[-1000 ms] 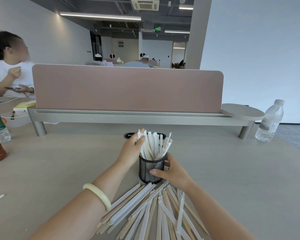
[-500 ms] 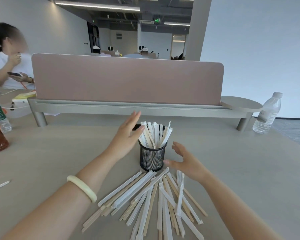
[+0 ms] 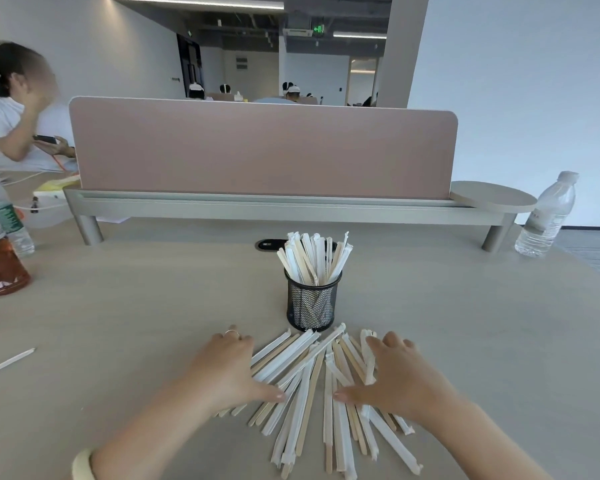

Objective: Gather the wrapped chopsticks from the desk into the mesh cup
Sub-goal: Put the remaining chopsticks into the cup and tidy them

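— Beige tabletop [image 3: 465,323]: where's the pile?
— Wrapped chopsticks [image 3: 312,386] fan out near the mesh cup [image 3: 311,303], between left hand [image 3: 222,372] and right hand [image 3: 399,375]; each grip spread flat.
— Handling?
— Light, stiff, probably slippery wrappers; bunch them mid-length.

hands [image 3: 229,372] flanking chopsticks [image 3: 312,386], mesh cup [image 3: 312,306]

i look across a pale beige desk [image 3: 118,306] to a dusty-pink fabric divider panel [image 3: 264,150] on a grey metal rail [image 3: 257,206]; plain white walls [image 3: 516,81], ceiling strip lights [image 3: 198,2] behind.
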Demonstrator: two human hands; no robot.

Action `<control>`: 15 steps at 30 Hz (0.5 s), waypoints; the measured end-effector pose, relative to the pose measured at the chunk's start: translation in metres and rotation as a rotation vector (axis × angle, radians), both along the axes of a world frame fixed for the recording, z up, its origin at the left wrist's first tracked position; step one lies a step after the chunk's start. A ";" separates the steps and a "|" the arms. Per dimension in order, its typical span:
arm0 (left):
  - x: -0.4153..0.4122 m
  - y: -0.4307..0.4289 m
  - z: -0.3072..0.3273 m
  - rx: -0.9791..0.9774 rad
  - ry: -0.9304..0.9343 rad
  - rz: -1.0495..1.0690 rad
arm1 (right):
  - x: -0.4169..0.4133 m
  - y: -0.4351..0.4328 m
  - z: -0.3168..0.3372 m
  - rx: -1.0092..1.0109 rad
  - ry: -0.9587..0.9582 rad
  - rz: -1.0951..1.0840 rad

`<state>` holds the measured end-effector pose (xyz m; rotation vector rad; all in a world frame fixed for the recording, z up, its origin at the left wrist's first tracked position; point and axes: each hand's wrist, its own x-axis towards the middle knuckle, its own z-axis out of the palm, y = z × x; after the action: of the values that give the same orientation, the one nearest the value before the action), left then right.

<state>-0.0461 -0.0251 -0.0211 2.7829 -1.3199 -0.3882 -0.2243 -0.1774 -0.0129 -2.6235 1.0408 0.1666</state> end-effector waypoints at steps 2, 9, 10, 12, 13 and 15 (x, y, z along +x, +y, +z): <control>-0.003 -0.002 -0.002 -0.011 -0.024 -0.002 | 0.001 0.006 -0.003 -0.029 0.008 0.022; -0.004 -0.006 0.001 -0.057 -0.041 -0.050 | 0.002 -0.002 -0.003 -0.025 0.008 0.028; -0.004 -0.006 0.003 -0.058 -0.043 -0.055 | 0.002 -0.003 -0.003 -0.028 0.013 0.028; -0.006 -0.009 0.005 -0.039 -0.054 -0.069 | 0.005 -0.004 -0.002 -0.012 0.020 0.021; -0.007 -0.012 0.005 -0.022 -0.063 -0.073 | 0.007 -0.005 -0.003 -0.004 0.021 0.014; -0.008 -0.016 0.005 0.022 -0.089 -0.080 | 0.011 -0.007 -0.004 -0.008 0.030 -0.003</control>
<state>-0.0545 -0.0415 -0.0161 2.8026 -1.4576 -0.2873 -0.2129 -0.1843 -0.0167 -2.6338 1.0578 0.2014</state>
